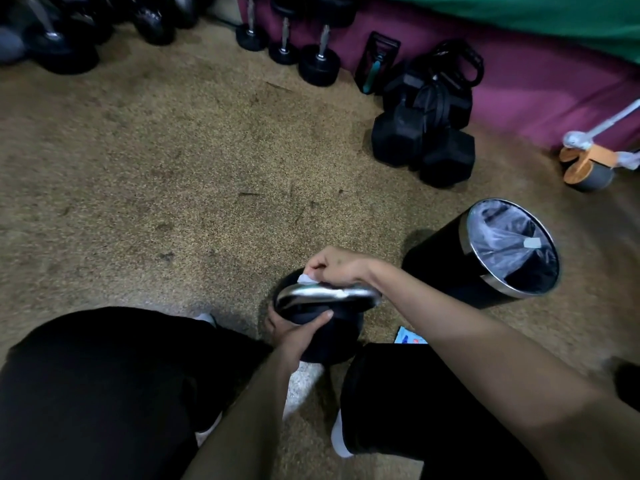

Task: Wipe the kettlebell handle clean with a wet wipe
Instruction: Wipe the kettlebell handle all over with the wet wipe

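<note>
Down on the brown floor [207, 168], between the person's knees, sits the black kettlebell [343, 328]. The left hand [294, 333] wraps around its round body. The right hand [337, 268] pinches a white wet wipe [306, 279] against the shiny handle [325, 294]. A black bin [446, 258] stands nearby.

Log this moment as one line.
phase: wiping | right hand: holds wet wipe on kettlebell handle | left hand: grips kettlebell body

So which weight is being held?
The nearest kettlebell: left hand grips its body, right hand holds a wipe on its handle. Dumbbells by the wall lie untouched.
</note>
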